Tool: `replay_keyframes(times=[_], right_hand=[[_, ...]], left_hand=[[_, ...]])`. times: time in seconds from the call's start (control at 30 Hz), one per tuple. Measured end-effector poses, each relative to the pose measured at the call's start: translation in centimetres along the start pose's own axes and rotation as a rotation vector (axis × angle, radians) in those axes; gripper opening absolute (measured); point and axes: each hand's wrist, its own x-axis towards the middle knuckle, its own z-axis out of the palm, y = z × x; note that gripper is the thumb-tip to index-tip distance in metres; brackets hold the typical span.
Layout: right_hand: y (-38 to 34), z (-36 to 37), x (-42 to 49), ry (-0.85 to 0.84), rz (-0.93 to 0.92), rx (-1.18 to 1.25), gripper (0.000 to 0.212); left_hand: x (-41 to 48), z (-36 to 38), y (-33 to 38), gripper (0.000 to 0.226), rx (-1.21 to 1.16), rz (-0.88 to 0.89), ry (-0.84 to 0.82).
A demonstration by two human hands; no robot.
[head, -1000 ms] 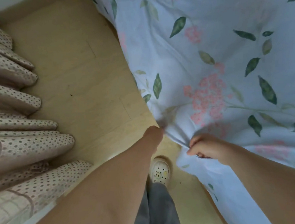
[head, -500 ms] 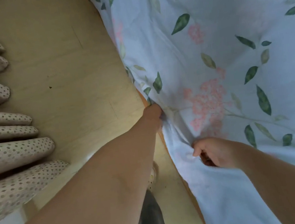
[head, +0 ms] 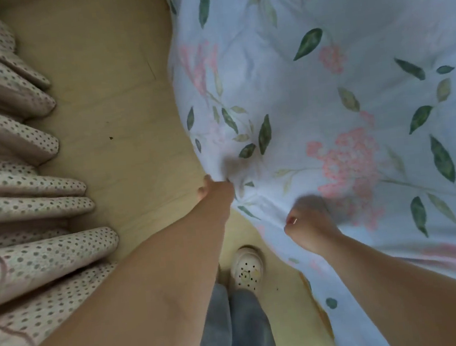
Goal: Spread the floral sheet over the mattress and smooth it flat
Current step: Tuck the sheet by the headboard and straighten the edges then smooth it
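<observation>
The floral sheet (head: 338, 80), pale blue with pink blossoms and green leaves, fills the right half of the view and drapes over the bed's left side. My left hand (head: 215, 190) grips a bunched fold at the sheet's hanging edge, fingers curled into the cloth. My right hand (head: 307, 222) grips the same edge a little lower and to the right, fist closed around the fabric. Creases run from both grips up across the sheet. The mattress is hidden under the sheet.
Light wooden floor (head: 118, 122) runs between the bed and dotted beige curtain folds (head: 16, 197) on the left. My white perforated shoe (head: 245, 269) and grey trouser leg (head: 238, 328) stand close to the bed side. A strip of orange bed frame (head: 320, 308) shows below.
The sheet edge has swung further left over the floor. Both hands keep their grips, and my white shoe is back in full view beside the bed.
</observation>
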Motion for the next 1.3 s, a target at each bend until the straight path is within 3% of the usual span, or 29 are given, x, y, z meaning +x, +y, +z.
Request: replay_keyframes(times=[0.1,0.17,0.27,0.33,0.47,0.57,0.7,0.83,0.97,1.1,1.3], right_hand=[[0.5,-0.7,-0.9,0.118,-0.004,0.022,0.028],[1.2,-1.0,-1.7,0.204,-0.012,0.033,0.031],[2.8,-1.1,-3.3,0.258,0.043,0.029,0.033],[4.3,-1.0,-4.7,0.25,0.069,0.058,0.034],[7.7,-0.2,-7.3,0.234,0.108,0.111,0.037],[11.4,0.9,-8.8,0.257,0.151,0.119,0.036],[18.1,2.8,-10.2,0.276,0.197,0.117,0.036],[25.5,5.6,-11.3,0.28,0.169,0.038,0.053],[33.6,9.3,-13.1,0.227,0.091,0.009,0.064],[38.1,12.1,-14.3,0.202,-0.06,-0.06,0.083],[40.0,14.7,-16.4,0.272,-0.046,-0.092,0.065]], left_hand=[[-2.7,1.8,0.9,0.065,-0.114,0.314,-0.166],[-4.9,2.9,1.2,0.065,0.002,0.452,-0.308],[-7.9,4.9,1.5,0.064,0.37,0.427,-0.65],[-10.1,6.0,1.6,0.064,0.559,0.381,-0.741],[-13.3,7.9,1.3,0.052,0.732,0.53,-0.587],[-15.8,10.6,0.8,0.022,0.742,0.562,-0.567],[-18.9,16.2,-2.1,0.007,0.827,0.694,-0.461],[-20.7,22.2,-7.4,0.03,0.951,0.807,-0.453],[-23.4,27.4,-12.7,0.035,1.127,0.947,-0.292],[-25.9,30.0,-16.1,0.046,1.237,0.911,-0.117],[-28.8,31.7,-20.6,0.057,1.364,0.928,-0.178]])
